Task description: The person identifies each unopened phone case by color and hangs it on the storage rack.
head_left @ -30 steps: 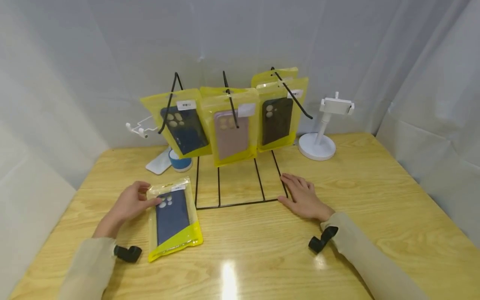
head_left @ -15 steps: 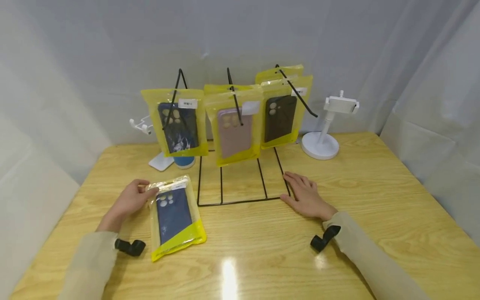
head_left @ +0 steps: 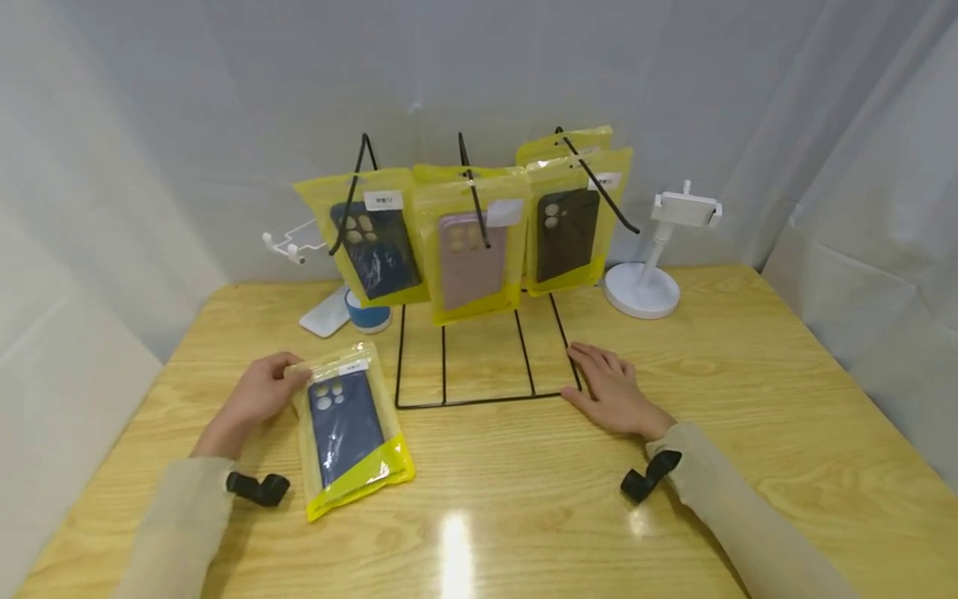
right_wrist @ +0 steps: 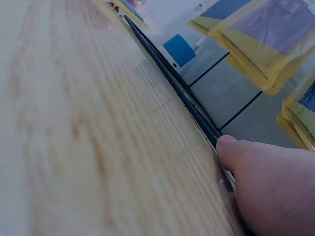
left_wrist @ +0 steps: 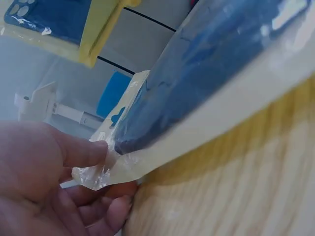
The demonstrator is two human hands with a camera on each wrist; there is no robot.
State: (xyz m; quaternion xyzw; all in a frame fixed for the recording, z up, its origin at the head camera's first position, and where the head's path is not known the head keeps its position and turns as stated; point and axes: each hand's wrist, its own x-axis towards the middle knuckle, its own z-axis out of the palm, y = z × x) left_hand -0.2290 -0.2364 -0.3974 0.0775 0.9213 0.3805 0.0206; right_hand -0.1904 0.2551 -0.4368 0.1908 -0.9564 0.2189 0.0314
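Observation:
A phone case (head_left: 346,424) in a clear and yellow bag lies near the front left of the table. My left hand (head_left: 262,388) pinches this bag's upper left corner; in the left wrist view the thumb (left_wrist: 86,151) lies over the film and the fingers curl below it. My right hand (head_left: 609,389) rests at the front right corner of a black wire rack's base (head_left: 486,401), fingers extended along its side bar. Above that base hang bagged phone cases: a dark blue one (head_left: 377,249), a pink one (head_left: 471,264) and a black one (head_left: 566,237).
A white phone stand (head_left: 645,287) stands at the back right. Behind the left hanging bag are a blue and white round object (head_left: 368,314), a flat white object (head_left: 325,314) and a white wire hook (head_left: 288,245). Pale curtains (head_left: 479,66) enclose the table's back and sides.
The fingers of my left hand have closed on the bag's corner, and its top edge has shifted slightly. The left hanging bag swings on its hook. My right hand stays at the rack.

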